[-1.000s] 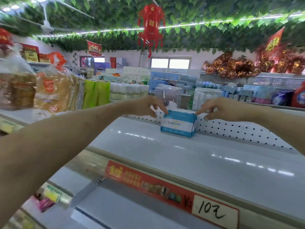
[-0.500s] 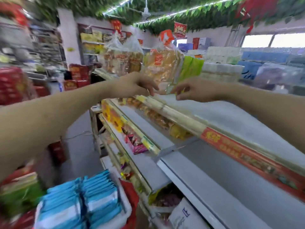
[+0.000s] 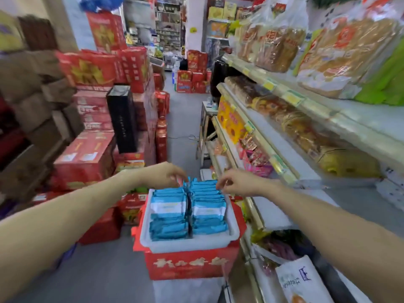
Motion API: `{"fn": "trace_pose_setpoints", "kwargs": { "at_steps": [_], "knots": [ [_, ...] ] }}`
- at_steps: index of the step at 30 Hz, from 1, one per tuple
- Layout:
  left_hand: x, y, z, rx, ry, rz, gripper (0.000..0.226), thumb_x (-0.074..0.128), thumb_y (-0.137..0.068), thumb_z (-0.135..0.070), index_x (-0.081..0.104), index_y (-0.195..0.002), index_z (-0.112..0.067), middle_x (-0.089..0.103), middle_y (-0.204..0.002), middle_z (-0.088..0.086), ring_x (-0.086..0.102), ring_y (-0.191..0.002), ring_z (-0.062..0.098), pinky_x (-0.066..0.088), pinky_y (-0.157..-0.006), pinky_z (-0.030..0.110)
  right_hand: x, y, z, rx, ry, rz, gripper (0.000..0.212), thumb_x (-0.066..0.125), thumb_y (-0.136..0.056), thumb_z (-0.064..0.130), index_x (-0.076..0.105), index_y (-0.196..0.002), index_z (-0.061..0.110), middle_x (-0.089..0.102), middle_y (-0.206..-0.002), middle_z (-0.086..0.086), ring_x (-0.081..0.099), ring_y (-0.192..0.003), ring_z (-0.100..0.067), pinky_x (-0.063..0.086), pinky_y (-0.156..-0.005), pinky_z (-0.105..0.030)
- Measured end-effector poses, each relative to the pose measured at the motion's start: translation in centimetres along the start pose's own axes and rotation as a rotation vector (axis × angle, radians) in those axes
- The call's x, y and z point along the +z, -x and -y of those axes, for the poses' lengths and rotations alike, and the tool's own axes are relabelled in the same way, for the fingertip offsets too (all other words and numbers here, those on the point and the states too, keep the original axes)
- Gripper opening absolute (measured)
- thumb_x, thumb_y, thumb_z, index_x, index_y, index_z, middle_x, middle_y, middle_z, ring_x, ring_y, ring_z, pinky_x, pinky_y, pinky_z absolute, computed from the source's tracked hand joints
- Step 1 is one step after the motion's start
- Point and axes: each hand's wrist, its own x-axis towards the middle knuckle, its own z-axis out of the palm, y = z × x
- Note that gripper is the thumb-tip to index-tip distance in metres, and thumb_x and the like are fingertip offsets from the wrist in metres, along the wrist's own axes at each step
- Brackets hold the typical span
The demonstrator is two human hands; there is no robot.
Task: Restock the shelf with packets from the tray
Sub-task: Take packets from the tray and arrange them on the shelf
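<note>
Left hand [image 3: 168,176]: down from shelf [image 3: 360,119] to far end of tray [image 3: 185,244], fingers curled, grip unclear
Right hand [image 3: 236,182]: same move, can't tell either
Packets [image 3: 168,206]: two rows upright in tray; probably light, soft, slippery, so pinch a top edge

Packets [image 3: 189,209] stand in two rows in the tray [image 3: 188,243], lower centre, on a box [image 3: 190,266]; shelves [image 3: 317,119] right, stacked cartons [image 3: 91,119] left.

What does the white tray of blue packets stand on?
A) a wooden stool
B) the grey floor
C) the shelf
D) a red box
D: the white tray rests on top of a red box with pale lettering on its front.
</note>
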Motion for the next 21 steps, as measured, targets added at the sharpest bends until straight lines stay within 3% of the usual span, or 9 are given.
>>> {"fn": "trace_pose_setpoints", "kwargs": {
  "at_steps": [4,6,10,13,21],
  "knots": [
    [5.8,1.5,3.8,-0.094,-0.064,0.086,0.035,0.063,-0.094,-0.013,0.069,-0.127,-0.023,0.063,-0.129,0.004,0.059,-0.121,0.02,0.041,-0.108,0.031,6.3,-2.6,-0.6,-0.007,0.032,0.119,0.029,0.062,-0.101,0.023,0.068,-0.129,0.024,0.055,-0.128,0.005,0.054,-0.114,-0.013,0.045,-0.1,-0.033],
    [7.4,1.7,5.0,-0.11,-0.103,0.093,0.035,0.064,-0.094,-0.014,0.07,-0.127,-0.023,0.056,-0.135,0.006,0.052,-0.128,0.022,0.035,-0.11,0.03,8.4,-3.5,-0.9,-0.016,0.064,0.136,0.03,0.061,-0.099,0.023,0.068,-0.128,0.026,0.051,-0.127,0.005,0.053,-0.117,-0.018,0.045,-0.1,-0.039],
    [9.2,1.8,6.3,-0.17,-0.213,0.086,0.035,0.062,-0.096,-0.022,0.067,-0.129,-0.034,0.035,-0.158,0.006,0.04,-0.141,0.031,0.034,-0.117,0.046,10.5,-4.6,-1.4,-0.036,0.146,0.089,0.03,0.062,-0.096,0.02,0.069,-0.123,0.032,0.047,-0.137,0.007,0.049,-0.122,-0.016,0.046,-0.101,-0.042],
    [9.8,1.8,6.4,-0.205,-0.267,0.107,0.039,0.059,-0.096,-0.023,0.064,-0.131,-0.038,0.027,-0.164,0.007,0.028,-0.15,0.036,0.032,-0.118,0.052,11.0,-5.1,-1.8,-0.029,0.166,0.085,0.032,0.061,-0.097,0.018,0.069,-0.124,0.034,0.046,-0.132,0.008,0.048,-0.12,-0.018,0.047,-0.098,-0.044],
    [11.0,1.2,5.0,-0.236,-0.373,0.057,0.043,0.058,-0.091,-0.028,0.061,-0.13,-0.046,0.027,-0.158,-0.001,0.023,-0.143,0.032,0.026,-0.115,0.054,12.3,-5.2,-2.0,-0.035,0.157,0.106,0.042,0.051,-0.098,0.003,0.07,-0.128,0.026,0.047,-0.123,0.001,0.048,-0.114,-0.021,0.047,-0.087,-0.042]
  ]
}}
